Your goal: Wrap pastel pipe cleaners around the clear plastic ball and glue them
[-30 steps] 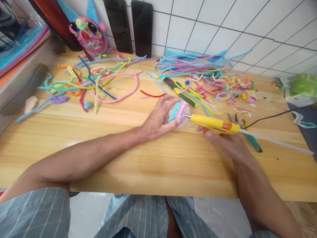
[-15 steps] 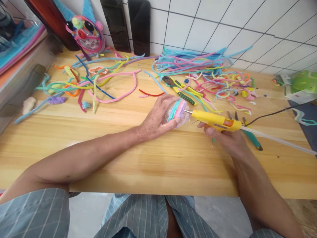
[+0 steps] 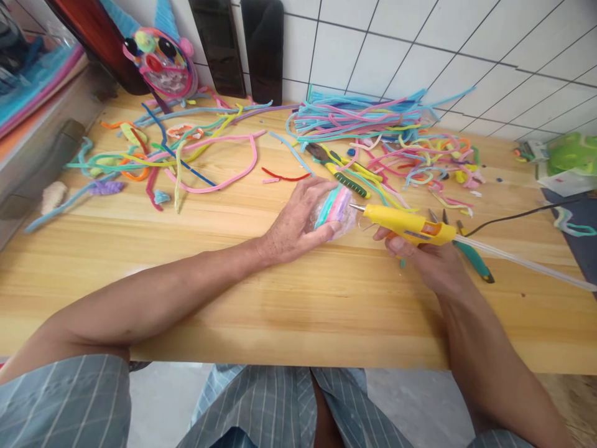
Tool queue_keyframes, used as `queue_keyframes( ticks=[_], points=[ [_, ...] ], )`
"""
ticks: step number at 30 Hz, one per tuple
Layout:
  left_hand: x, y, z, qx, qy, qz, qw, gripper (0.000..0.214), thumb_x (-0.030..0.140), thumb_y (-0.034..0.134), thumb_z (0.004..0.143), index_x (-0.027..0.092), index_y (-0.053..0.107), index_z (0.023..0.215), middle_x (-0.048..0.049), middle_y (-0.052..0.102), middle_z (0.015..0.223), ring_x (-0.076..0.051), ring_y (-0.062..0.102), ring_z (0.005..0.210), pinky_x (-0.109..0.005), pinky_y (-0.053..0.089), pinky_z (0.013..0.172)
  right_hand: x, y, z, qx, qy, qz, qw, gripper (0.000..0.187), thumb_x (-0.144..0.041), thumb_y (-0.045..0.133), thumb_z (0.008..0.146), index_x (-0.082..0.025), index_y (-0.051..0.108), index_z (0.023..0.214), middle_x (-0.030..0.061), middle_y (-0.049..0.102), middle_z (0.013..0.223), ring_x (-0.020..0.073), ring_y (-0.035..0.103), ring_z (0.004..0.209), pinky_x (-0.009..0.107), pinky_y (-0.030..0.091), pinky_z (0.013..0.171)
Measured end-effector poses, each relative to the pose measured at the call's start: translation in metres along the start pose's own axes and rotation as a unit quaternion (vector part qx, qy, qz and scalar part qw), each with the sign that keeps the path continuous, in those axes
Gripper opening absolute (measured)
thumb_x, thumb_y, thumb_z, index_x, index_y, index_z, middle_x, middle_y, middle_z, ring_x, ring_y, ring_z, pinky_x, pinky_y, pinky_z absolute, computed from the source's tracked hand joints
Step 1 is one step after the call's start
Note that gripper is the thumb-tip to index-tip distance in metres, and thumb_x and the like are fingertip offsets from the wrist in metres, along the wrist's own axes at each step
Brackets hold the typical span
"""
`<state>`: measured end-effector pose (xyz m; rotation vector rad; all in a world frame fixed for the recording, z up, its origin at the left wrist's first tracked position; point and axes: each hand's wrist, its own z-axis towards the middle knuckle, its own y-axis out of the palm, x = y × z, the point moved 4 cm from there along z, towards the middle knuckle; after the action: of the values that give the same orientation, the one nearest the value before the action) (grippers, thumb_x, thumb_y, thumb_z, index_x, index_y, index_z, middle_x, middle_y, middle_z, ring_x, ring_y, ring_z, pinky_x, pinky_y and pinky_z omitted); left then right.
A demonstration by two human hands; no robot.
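Near the middle of the table (image 3: 280, 311), the left hand (image 3: 296, 218) clasps a clear, striped piece (image 3: 334, 210); the right hand (image 3: 417, 256) grips a glue gun (image 3: 396, 222), its nozzle (image 3: 357, 207) just beside the piece. Pliers (image 3: 345, 180) lie beyond.

Plastic piece (image 3: 346, 225): clear, rounded and crinkled-looking, partly hidden by the left hand (image 3: 297, 221) that grips it from the left, over the middle of the tabletop (image 3: 280, 311).
Pastel strips (image 3: 334, 210): turquoise, pink and lilac, side by side across the plastic piece, slanting from near left to far right.
Glue gun (image 3: 410, 225): yellow, with an orange patch toward its rear, gripped from below by the right hand (image 3: 422, 260), pointing left.
Nozzle (image 3: 358, 208): metal, its tip at the lilac strip's right side; contact cannot be told.
Glue stick (image 3: 522, 261): translucent, jutting from the rear, angled right and slightly near.
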<state>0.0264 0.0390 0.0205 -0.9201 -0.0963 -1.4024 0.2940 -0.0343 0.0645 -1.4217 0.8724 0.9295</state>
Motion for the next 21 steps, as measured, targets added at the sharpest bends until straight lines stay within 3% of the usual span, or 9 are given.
queue_keyframes(
  ticks=[4,14,21],
  points=[
    [0.000,0.000,0.000,-0.003,0.000,-0.001,1.000,0.063,0.058,0.059,0.112,0.023,0.046,0.163,-0.0190,0.059,0.155,-0.033,0.054,0.151,-0.058,0.048,0.128,0.001,0.003,-0.002,-0.015,0.004,-0.005,1.000,0.029,-0.057,0.087,0.090,-0.030,0.088,0.101,0.0044,0.087,0.100,0.0255,0.078,0.088,0.040,0.066,0.076],
    [-0.003,-0.004,0.003,-0.017,-0.040,-0.015,0.999,0.062,0.057,0.057,0.113,0.024,0.045,0.164,-0.0168,0.061,0.157,-0.033,0.054,0.151,-0.055,0.046,0.130,0.003,-0.010,-0.007,0.041,-0.019,-0.044,0.998,0.036,-0.069,0.084,0.091,-0.035,0.088,0.101,0.0046,0.087,0.102,0.0286,0.079,0.092,0.042,0.067,0.074],
    [-0.004,-0.005,0.002,-0.017,-0.045,-0.021,0.999,0.063,0.056,0.056,0.113,0.025,0.044,0.166,-0.0166,0.060,0.158,-0.033,0.056,0.150,-0.053,0.047,0.129,0.005,-0.007,-0.009,0.039,-0.007,-0.048,0.998,0.039,-0.071,0.085,0.089,-0.032,0.087,0.095,0.0050,0.087,0.099,0.0289,0.082,0.094,0.042,0.072,0.078]
  ],
)
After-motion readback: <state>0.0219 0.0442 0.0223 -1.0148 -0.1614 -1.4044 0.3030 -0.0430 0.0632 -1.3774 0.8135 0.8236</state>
